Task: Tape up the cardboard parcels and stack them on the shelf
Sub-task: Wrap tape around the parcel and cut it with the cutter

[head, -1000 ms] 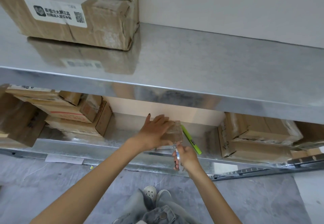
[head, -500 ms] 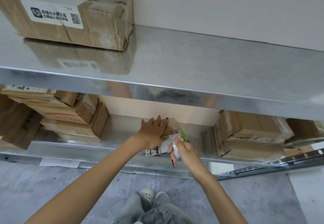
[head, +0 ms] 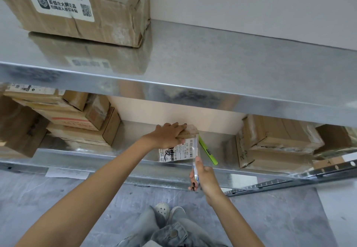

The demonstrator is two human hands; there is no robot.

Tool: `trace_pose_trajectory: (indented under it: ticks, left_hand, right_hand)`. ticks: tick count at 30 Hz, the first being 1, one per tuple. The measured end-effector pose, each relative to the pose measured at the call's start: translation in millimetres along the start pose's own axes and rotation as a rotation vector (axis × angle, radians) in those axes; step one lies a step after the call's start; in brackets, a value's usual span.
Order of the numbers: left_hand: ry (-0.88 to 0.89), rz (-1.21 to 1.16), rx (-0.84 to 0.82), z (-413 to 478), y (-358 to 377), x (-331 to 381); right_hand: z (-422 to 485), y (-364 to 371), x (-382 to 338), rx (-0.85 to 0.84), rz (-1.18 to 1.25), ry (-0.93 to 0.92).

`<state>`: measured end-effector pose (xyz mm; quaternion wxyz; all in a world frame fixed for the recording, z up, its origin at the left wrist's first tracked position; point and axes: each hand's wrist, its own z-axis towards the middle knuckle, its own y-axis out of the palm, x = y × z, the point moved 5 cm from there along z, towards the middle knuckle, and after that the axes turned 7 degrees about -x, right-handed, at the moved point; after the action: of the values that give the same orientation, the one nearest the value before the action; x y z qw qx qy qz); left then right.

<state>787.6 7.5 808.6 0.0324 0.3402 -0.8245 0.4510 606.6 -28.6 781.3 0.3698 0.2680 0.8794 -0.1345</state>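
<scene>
Low down, a small parcel is held on the metal lower shelf under the flat left hand; clear tape is gripped by the right hand, above a grey floor

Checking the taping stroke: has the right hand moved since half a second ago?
Yes: the right hand, gripping the tape, drew back from the parcel toward the shelf's front lip.

left hand — flat on parcel | right hand — grips tape | green marker beside
</scene>
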Motion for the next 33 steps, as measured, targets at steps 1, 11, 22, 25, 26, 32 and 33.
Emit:
trace_pose_trajectory:
  ticks: [1, 11, 22, 25, 26, 32, 33]
  left_hand:
    - [0.001, 0.0, 0.002, 2, 0, -1]
    - [0.032, -0.096, -0.005, 7, -5, -7]
    - [0.037, -0.197, -0.018, 12, -11, -11]
    - [0.061, -0.226, -0.039, 13, -14, -9]
    - [0.066, -0.231, -0.05, 13, -14, -9]
    - [0.052, -0.267, -0.113, 19, -13, -15]
    - [0.053, -0.281, -0.122, 20, -14, -16]
  right_hand:
    - [1, 2, 0, -0.002, 0.014, 0.001]
    - [-14, 0, -11, -0.072, 0.043, -0.09]
    - [16, 6, 1, 0.044, -0.011, 0.017]
    - [21, 6, 5, 0.071, -0.03, 0.024]
    - [22, 6, 7, 0.078, -0.03, 0.029]
    - [29, 6, 8, 0.097, -0.041, 0.027]
    - [30, 6, 7, 0.104, -0.042, 0.023]
